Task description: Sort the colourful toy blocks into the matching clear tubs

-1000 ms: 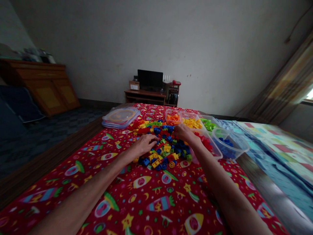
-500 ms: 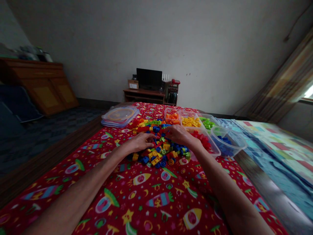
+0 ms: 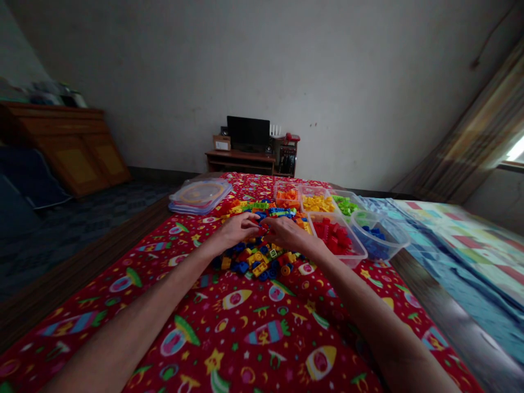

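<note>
A mixed pile of toy building bricks (image 3: 258, 256) in several colours lies on the red patterned cloth (image 3: 229, 322). My left hand (image 3: 238, 227) is over the left of the pile, its fingers curled toward the right. My right hand (image 3: 285, 231) is just opposite, fingers bent down and closed, their tips almost meeting the left ones. Some red shows between the fingertips, but I cannot make out what either hand holds. Right of the pile, a clear container of red bricks (image 3: 334, 238) stands near my right wrist.
Behind it stand clear containers of orange bricks (image 3: 287, 196), yellow bricks (image 3: 318, 203) and green bricks (image 3: 344, 205). A round tub (image 3: 391, 244) with blue bricks is at the right. Stacked clear lids (image 3: 200, 195) lie at the left. A bed (image 3: 462, 256) adjoins the table's right side.
My right hand has moved left, away from the red-brick container, and closer to my left hand. My left hand has risen slightly, and the two hands' fingertips now almost meet.
</note>
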Available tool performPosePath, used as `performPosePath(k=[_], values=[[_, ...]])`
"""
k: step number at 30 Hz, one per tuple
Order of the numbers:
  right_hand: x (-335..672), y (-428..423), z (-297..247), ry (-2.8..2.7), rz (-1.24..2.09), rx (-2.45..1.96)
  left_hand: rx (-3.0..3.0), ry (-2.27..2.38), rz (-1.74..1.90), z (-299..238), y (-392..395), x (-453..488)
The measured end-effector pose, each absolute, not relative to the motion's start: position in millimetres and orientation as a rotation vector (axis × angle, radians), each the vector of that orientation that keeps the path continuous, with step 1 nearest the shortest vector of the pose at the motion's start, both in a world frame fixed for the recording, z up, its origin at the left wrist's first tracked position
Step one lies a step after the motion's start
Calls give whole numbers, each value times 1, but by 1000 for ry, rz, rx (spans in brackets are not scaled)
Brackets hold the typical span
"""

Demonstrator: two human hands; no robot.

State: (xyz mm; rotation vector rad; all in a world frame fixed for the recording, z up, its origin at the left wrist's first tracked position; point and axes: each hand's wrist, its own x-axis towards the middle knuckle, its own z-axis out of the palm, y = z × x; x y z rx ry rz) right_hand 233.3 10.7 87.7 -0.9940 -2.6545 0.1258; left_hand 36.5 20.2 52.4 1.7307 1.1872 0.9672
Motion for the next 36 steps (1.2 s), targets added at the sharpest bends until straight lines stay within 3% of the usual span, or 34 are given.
performPosePath(k=[7,20,24,28,36], values=[[240,9,100,-2623,60,-986,1592,1109,957,61,7,45],[344,41,133,-2347,-129,-1831,1975,1214,883,60,16,38],[333,34,138,-2317,-236,-1730,2169,1422,862,61,20,29],[296,17,138,-2498,-134,-1510,2377,1626,808,57,23,20],[243,10,100,-2780,-205,-1438,2489,1587,627,52,20,29]])
